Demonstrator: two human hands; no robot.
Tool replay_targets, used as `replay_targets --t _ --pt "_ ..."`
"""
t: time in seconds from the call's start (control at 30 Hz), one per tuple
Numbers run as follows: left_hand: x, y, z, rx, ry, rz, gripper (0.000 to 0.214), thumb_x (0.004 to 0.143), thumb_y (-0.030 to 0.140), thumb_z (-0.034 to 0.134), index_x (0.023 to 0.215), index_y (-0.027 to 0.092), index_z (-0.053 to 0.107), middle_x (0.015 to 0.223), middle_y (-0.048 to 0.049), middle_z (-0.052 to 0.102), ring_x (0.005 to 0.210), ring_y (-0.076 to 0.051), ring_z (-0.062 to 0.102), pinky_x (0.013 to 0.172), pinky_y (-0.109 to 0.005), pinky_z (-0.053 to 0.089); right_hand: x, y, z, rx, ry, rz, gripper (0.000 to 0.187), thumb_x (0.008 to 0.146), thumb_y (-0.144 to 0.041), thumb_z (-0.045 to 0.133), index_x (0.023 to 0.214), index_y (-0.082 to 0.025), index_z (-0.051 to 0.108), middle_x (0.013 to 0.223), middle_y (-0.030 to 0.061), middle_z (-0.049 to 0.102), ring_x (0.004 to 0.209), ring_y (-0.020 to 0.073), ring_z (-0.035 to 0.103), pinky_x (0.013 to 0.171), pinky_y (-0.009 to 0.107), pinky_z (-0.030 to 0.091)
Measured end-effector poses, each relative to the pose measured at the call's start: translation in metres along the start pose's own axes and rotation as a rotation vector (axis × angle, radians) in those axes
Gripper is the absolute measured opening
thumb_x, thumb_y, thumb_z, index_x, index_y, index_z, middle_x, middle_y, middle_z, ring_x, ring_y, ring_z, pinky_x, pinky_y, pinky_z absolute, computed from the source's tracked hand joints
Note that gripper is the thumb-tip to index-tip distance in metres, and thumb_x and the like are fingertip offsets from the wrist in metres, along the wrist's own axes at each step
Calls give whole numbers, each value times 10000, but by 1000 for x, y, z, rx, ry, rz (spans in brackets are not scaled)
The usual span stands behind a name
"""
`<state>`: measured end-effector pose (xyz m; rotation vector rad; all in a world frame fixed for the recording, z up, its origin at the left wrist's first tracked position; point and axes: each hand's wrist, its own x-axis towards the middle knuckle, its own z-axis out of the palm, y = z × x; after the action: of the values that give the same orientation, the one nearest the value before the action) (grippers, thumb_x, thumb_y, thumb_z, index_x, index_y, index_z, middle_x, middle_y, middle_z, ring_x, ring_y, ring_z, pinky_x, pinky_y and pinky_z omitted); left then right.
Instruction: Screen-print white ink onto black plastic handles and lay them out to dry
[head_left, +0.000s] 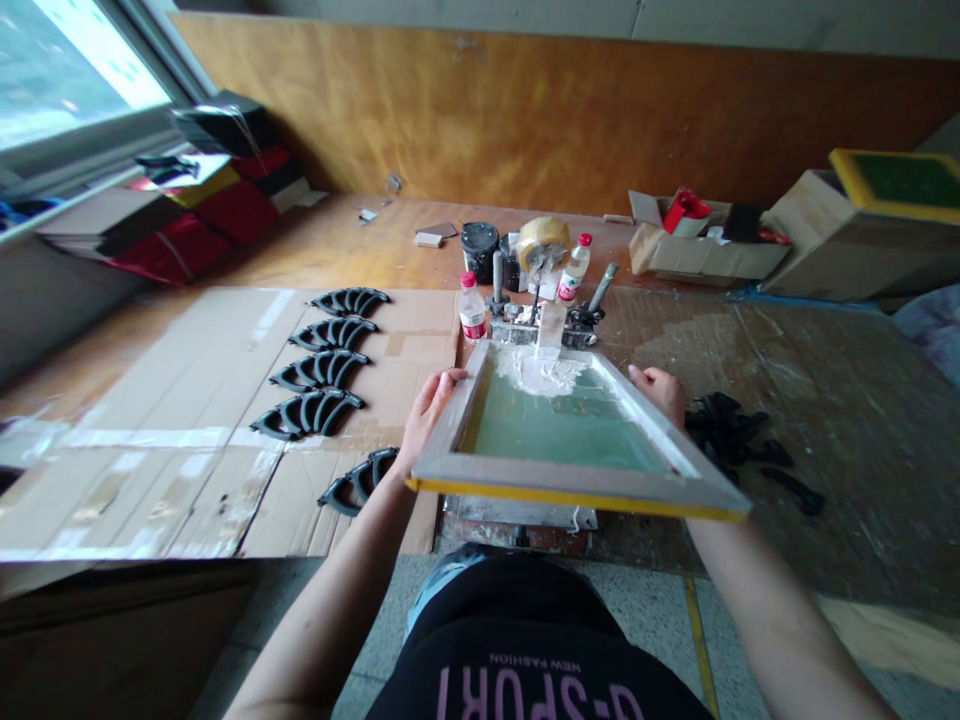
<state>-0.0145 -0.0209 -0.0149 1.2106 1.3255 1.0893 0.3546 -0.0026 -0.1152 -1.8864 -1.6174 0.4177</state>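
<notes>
My left hand (429,412) is closed on the left side of a screen printing frame (555,475), and my right hand (661,390) is closed at its right side. Both hands' fingers are partly hidden. The frame is tilted, its near edge raised above a metal base plate (517,513). White ink (540,374) lies smeared over the far end of its green mesh (562,425). A pale scraper-like piece (551,328) stands at that end, before a metal clamp (511,326). Left of my left hand, curved black parts (319,413) form several rows.
Cardboard (187,430) covers the table's left side. Loose black parts (724,430) lie on the right. Behind the clamp stand two red-capped bottles (472,310), a black tub (478,250) and a tape roll (544,243). Boxes (705,250) sit at the back right.
</notes>
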Motion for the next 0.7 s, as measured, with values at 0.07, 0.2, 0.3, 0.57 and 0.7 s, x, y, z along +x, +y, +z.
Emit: replay_targets --t 0.07,0.2,0.3,0.57,0.7 --pt "-12 -21 -6 43 -55 -147 460 840 586 535 1039 185 641 752 11 580 582 -88 488 519 -191 390 10 -21 -1 -11 121 18 376 935 -389 461 936 -108 710 857 102 718 772 196 639 696 306 526" --pt "-26 -71 -10 73 -129 -299 587 785 547 617 1269 223 545 735 26 604 543 -94 492 496 -195 369 28 -83 27 -40 97 -323 557 840 -272 621 1370 -165 490 1429 150 463 1281 291 440 1054 448 381" --pt "-26 -99 -9 124 -108 -303 690 784 544 612 1381 232 466 790 3 642 602 -124 555 548 -223 419 35 -111 52 -181 -40 -412 524 811 -199 647 1317 -151 520 1316 151 540 1224 295 458 1030 426 383" --pt "-24 -115 -8 221 -106 -288 639 859 545 520 1403 215 455 1052 -84 694 908 -211 648 768 -311 498 34 -102 64 -376 -244 -305 123 853 -248 609 912 -145 639 956 120 671 912 241 576 781 317 423" --pt "-25 -115 -8 218 -111 -298 635 864 544 516 1406 218 455 1100 -90 692 981 -229 645 840 -338 495 4 -106 65 -361 -264 -485 75 840 -136 553 854 -152 625 899 107 651 920 232 543 790 313 406"
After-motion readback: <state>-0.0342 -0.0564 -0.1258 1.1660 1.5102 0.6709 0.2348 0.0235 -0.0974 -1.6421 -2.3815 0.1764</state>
